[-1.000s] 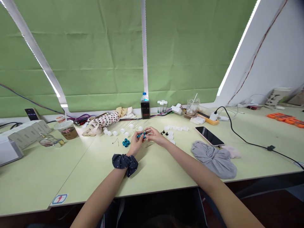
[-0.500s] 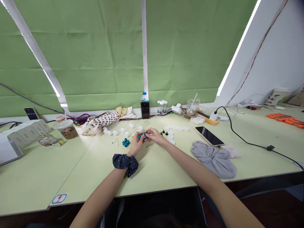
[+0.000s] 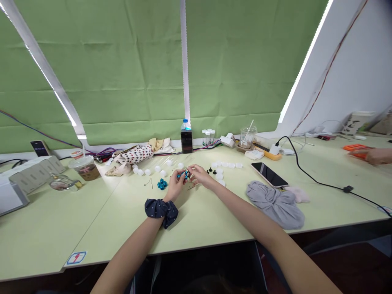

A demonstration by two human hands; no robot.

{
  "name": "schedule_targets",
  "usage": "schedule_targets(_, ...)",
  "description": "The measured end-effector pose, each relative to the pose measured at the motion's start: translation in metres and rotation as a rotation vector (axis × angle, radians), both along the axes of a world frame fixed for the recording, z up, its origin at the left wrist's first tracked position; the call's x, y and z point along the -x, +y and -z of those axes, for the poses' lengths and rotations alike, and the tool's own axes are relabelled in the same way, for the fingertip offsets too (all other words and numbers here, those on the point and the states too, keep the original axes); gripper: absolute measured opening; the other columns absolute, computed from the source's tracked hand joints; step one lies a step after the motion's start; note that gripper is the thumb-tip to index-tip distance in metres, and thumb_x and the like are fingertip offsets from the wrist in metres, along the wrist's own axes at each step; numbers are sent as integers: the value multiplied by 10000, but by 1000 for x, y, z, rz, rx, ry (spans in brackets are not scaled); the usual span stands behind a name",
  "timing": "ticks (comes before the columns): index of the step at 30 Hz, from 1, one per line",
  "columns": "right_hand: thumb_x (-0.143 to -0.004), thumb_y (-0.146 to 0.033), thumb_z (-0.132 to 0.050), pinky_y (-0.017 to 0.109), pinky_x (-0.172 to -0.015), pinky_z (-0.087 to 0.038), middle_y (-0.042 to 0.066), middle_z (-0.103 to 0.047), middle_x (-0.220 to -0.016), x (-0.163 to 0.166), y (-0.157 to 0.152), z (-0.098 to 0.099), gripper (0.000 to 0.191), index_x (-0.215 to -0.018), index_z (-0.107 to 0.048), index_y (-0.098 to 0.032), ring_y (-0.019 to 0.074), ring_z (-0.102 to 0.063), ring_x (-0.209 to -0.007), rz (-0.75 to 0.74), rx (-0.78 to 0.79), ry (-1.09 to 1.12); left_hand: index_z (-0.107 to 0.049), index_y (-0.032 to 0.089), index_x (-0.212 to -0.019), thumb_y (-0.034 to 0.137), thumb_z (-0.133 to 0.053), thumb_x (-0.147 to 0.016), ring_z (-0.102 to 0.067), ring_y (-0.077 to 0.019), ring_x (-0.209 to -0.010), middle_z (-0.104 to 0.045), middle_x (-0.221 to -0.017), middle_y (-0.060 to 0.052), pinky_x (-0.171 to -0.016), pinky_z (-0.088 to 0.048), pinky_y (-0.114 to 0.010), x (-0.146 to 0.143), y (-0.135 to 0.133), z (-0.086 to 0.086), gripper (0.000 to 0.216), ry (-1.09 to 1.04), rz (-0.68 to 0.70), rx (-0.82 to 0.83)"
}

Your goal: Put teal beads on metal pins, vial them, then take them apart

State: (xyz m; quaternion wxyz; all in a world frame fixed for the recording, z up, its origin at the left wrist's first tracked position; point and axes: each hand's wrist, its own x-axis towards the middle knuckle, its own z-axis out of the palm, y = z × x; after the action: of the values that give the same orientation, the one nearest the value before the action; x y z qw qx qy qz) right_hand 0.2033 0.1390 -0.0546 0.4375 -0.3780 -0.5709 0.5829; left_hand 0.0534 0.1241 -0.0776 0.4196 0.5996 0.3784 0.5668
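Note:
Over the middle of the table, my left hand (image 3: 175,184) is closed around a small cluster of shiny blue balls (image 3: 183,175). The fingertips of my right hand (image 3: 199,176) pinch at the right side of this cluster, partly hiding it. A little dark part shows between the hands, too small to name. Left of my left hand lies a second blue ball cluster (image 3: 162,184), with a thin bent wire (image 3: 148,183) beside it. A thin stick (image 3: 192,187) lies under my right hand. Several small black pieces (image 3: 210,170) stand just beyond my right hand.
White caps (image 3: 232,165) lie in rows behind the hands. A phone (image 3: 269,174) and grey cloth (image 3: 275,204) are at right, a drink cup (image 3: 87,167) at left, a bottle (image 3: 186,141) at the back. Another person's hand (image 3: 378,156) touches orange pieces (image 3: 355,148) at far right.
My hands stay nearly in place, with the right fingers slightly shifted on the blue cluster. Another person's hand has come in at the far right, onto the orange pieces.

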Motion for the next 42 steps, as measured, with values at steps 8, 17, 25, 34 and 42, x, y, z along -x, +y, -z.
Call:
schedule_targets(8, -741, -423, -655, 220, -484, -495, 4, -578, -788, 4, 2, 5, 323, -924, -510, -201, 105, -586, -594, -12, -82, 15, -549, 160, -962, 449, -605, -772, -524, -94, -560, -575, -729, -8, -533, -419, -227, -1, -3, -3, 350, -12, -2, 16)
schedule_targets(17, -744, -415, -660, 229, -517, -500, -7, -562, -805, 2, 1, 6, 343, -950, -476, -211, 103, -590, -614, -81, -85, 9, -546, 151, -980, 437, -588, -791, -524, -95, -563, -579, -717, -8, -527, -416, -223, -2, -2, -2, 346, 5, -12, 2)
schedule_targets(25, -657, -397, -744, 214, -507, -487, 2, -572, -881, 2, 4, 11, 446, -967, -476, -222, 103, -597, -633, -70, -155, 2, -542, 153, -992, 437, -578, -798, -519, -93, -560, -580, -731, -12, -537, -420, -228, -1, -1, 2, 345, 21, -7, -17)
schedule_targets(34, -678, -385, -726, 205, -513, -475, -11, -581, -799, 6, 4, 11, 381, -933, -506, -206, 92, -583, -599, -18, -153, 60, -534, 150, -987, 435, -582, -794, -513, -90, -562, -571, -737, -9, -532, -418, -224, -2, 0, 1, 348, -9, 0, 0)
schedule_targets(42, -697, -353, -707, 205, -480, -443, -21, -573, -723, 2, 4, 8, 311, -862, -504, -186, 74, -540, -510, -7, -64, 67, -538, 155, -984, 415, -577, -801, -517, -92, -566, -562, -716, -2, -532, -421, -222, -3, -3, -1, 321, 23, -2, 4)
